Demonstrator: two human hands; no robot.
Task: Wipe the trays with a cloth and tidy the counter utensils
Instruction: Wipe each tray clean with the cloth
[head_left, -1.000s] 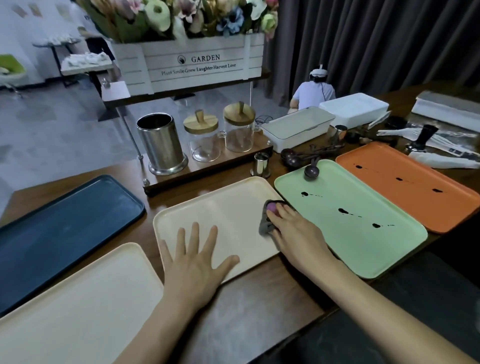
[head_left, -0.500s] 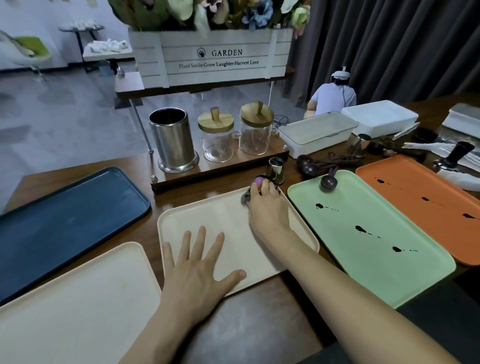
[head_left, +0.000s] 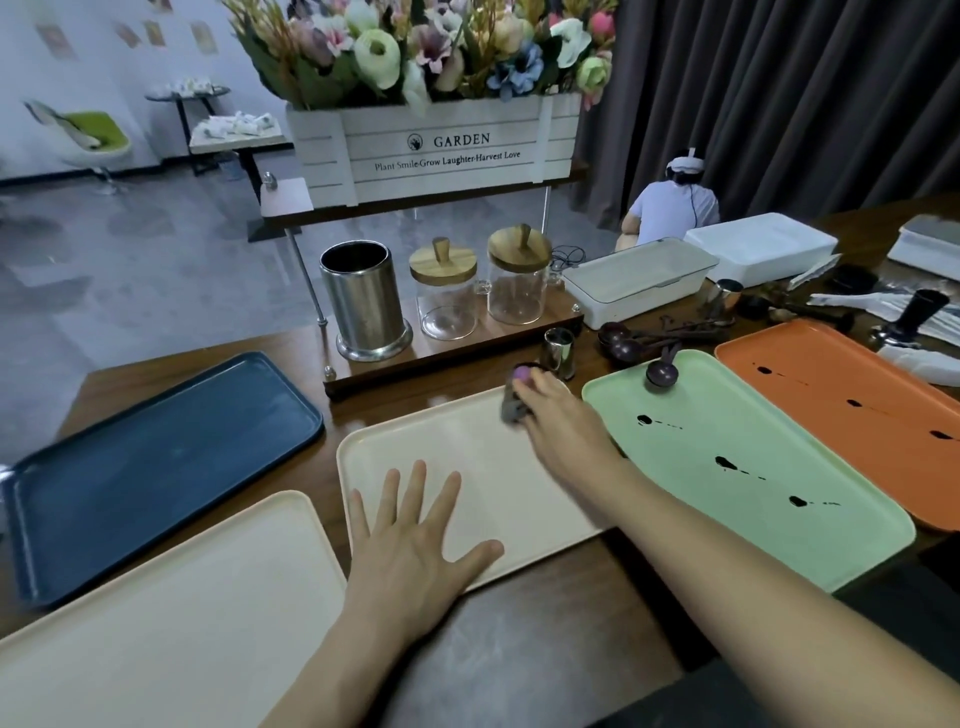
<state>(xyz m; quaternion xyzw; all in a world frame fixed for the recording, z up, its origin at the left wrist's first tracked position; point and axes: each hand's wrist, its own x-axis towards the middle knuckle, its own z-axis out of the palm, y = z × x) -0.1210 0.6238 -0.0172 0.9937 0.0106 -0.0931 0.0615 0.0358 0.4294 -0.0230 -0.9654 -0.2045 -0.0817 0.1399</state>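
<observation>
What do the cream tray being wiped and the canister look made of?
Cream tray: likely matte plastic or melamine; uniform colour, moulded rim. Canister: metal, probably brushed stainless steel; streaky reflections, shiny base ring.

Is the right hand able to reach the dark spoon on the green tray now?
Probably yes: the right hand, gripping the cloth, is close beside the green tray, and nothing stands between it and the dark spoon.

left hand (head_left: 415, 540) flat, fingers spread, right hand (head_left: 563, 434) outstretched, curled
</observation>
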